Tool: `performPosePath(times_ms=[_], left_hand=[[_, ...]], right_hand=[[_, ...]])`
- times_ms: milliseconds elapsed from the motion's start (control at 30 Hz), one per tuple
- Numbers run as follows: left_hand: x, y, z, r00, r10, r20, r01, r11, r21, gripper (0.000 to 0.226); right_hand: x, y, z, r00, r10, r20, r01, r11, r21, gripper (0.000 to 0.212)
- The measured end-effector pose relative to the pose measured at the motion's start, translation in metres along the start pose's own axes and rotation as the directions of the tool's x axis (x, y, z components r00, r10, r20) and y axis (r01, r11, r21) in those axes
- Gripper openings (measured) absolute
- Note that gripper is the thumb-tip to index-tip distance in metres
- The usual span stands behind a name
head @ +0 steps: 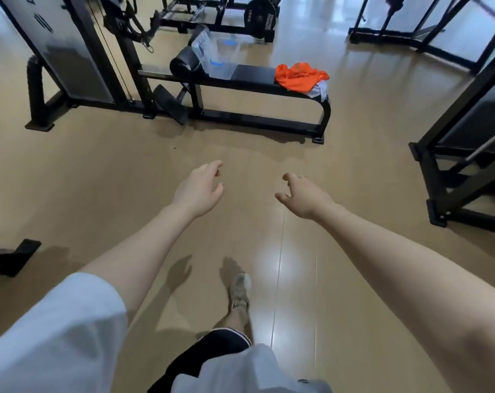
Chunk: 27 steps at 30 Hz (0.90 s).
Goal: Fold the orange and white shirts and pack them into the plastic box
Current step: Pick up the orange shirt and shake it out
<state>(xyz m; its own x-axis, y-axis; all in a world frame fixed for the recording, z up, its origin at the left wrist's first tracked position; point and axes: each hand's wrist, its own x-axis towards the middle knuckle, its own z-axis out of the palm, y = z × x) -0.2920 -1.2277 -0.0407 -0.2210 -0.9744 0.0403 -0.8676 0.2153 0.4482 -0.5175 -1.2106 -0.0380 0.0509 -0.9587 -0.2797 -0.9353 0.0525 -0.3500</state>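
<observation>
On the bench (252,76) I count two shirts, one orange shirt (299,76) and one white shirt (320,90) under it, and one plastic box (216,56) beside them

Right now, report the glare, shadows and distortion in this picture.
Head view: glare streaks the floor near the foot; soft shadows of both the left hand and right hand fall below them; wide-angle bending tilts the machine frames at the edges; the plastic box looks slightly blurred.

Crumpled bright orange shirt (300,75) heaped at black bench end, white shirt (320,89) partly beneath it, clear plastic box (216,56) near opposite end, open
</observation>
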Motion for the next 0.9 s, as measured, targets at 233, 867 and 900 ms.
performPosePath(times_ms=[233, 867, 900], left_hand=[[0.217, 0.000, -0.019, 0.996, 0.058, 0.071, -0.057, 0.998, -0.017, 0.051], [0.742, 0.038, 0.047, 0.988, 0.051, 0.149, -0.036, 0.994, -0.102, 0.048], [0.764, 0.032, 0.046, 0.989, 0.016, 0.144, 0.001, 0.993, -0.118, 0.047]], right_hand=[[0.182, 0.016, -0.088, 0.997, 0.066, -0.025, -0.062, 0.989, 0.137, 0.055], [0.658, 0.179, -0.270, 0.981, 0.188, -0.052, -0.181, 0.977, 0.109, 0.034], [0.682, 0.180, -0.277, 0.982, 0.183, -0.036, -0.179, 0.980, 0.090, 0.039]])
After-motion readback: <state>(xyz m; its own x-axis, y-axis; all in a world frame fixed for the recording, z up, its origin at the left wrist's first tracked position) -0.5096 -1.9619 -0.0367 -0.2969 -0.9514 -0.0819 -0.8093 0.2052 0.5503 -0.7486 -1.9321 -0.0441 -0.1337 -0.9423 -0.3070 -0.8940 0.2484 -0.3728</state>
